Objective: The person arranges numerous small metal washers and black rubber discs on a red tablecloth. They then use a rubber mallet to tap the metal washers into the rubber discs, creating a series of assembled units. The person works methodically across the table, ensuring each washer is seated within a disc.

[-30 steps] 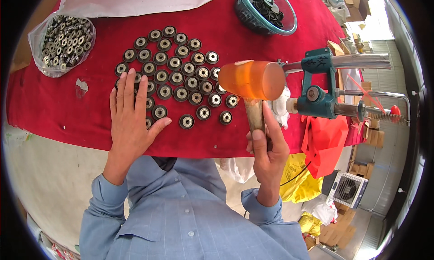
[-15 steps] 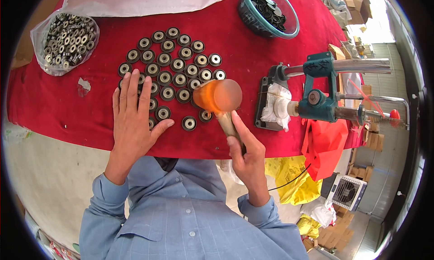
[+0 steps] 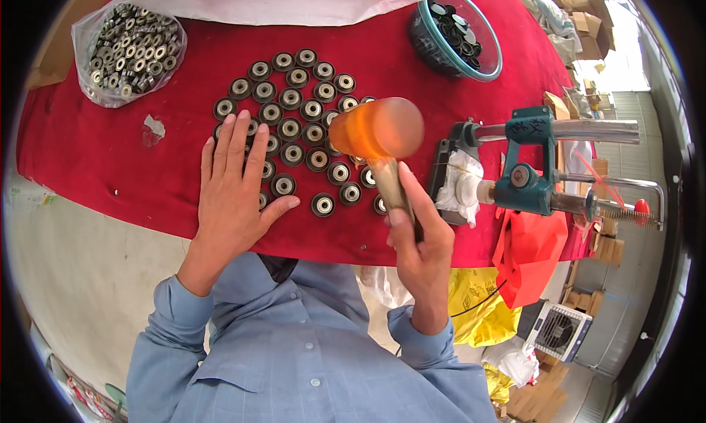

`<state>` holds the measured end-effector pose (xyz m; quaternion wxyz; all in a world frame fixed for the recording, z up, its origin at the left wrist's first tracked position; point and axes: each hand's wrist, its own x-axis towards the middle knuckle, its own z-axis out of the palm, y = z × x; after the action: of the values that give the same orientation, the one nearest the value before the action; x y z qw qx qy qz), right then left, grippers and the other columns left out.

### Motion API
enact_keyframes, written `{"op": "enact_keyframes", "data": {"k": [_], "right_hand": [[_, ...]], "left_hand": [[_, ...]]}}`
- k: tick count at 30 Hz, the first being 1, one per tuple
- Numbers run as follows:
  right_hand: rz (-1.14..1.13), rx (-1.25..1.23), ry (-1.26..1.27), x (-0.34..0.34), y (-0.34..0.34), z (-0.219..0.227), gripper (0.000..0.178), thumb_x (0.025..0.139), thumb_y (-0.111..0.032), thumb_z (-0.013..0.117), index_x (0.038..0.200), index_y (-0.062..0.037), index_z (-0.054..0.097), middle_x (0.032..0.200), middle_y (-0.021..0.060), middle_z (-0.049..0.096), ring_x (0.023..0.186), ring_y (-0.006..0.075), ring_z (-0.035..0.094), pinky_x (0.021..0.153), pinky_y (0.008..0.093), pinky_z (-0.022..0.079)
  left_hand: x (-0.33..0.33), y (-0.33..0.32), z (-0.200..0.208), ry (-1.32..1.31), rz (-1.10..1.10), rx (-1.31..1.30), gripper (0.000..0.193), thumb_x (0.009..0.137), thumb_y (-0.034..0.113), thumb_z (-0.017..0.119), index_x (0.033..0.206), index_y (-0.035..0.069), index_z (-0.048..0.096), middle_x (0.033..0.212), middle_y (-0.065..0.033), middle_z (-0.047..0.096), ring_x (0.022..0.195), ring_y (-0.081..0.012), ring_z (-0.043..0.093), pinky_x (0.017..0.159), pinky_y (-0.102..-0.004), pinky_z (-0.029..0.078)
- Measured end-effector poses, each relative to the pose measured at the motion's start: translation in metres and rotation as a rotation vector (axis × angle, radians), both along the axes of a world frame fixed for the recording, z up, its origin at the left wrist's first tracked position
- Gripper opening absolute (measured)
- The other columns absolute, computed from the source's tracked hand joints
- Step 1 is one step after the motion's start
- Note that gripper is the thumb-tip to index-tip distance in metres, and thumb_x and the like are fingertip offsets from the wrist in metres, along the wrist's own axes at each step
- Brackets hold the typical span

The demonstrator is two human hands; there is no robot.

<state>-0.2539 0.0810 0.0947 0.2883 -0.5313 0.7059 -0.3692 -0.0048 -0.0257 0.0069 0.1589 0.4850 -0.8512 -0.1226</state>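
Note:
My right hand (image 3: 424,239) grips a mallet (image 3: 360,129) by its wooden handle, index finger laid along it. The mallet's translucent orange head hangs over the right side of a group of black round wheels (image 3: 292,154) with metal bearings in their centres, hiding some of them. On the left edge of the same group rests my left hand (image 3: 232,188), flat, with the thumb out to the side and the fingers stretched over several wheels. The wheels lie close together on a red cloth (image 3: 95,162).
A clear bag of loose metal bearings (image 3: 132,55) sits at the far left. At the far right is a teal-rimmed bowl (image 3: 494,69) holding black pieces. A green hand press (image 3: 521,174) stands right of the mallet, near a red bag (image 3: 529,250).
The mallet has come up and away from the wheels, uncovering several on the right side. My left hand stays flat on its wheels. The whole view has shifted slightly.

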Motion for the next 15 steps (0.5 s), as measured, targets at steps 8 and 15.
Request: {"op": "enact_keyframes", "data": {"k": [8,15], "right_hand": [[0.078,-0.011,0.071,0.007,0.003,-0.014,0.057,0.100,0.005,0.069,0.155,-0.0079,0.063,0.101,0.0160,0.073,0.081,0.0169,0.065,0.078,0.0305,0.056],[0.035,-0.088,-0.106,0.016,-0.012,-0.007,0.053,0.108,-0.003,0.060,0.161,-0.0077,0.056,0.101,0.0029,0.070,0.073,0.0052,0.056,0.066,0.0206,0.048]], "left_hand": [[0.002,0.001,-0.002,0.016,-0.021,-0.016,0.114,0.085,0.059,0.082,0.171,0.005,0.030,0.179,-0.0220,0.024,0.166,-0.0436,0.022,0.131,-0.0611,0.021],[0.014,-0.002,0.009,0.349,0.034,0.029,0.108,0.082,0.046,0.091,0.165,0.001,0.038,0.173,-0.0225,0.033,0.162,-0.0453,0.028,0.128,-0.0598,0.027]]}}
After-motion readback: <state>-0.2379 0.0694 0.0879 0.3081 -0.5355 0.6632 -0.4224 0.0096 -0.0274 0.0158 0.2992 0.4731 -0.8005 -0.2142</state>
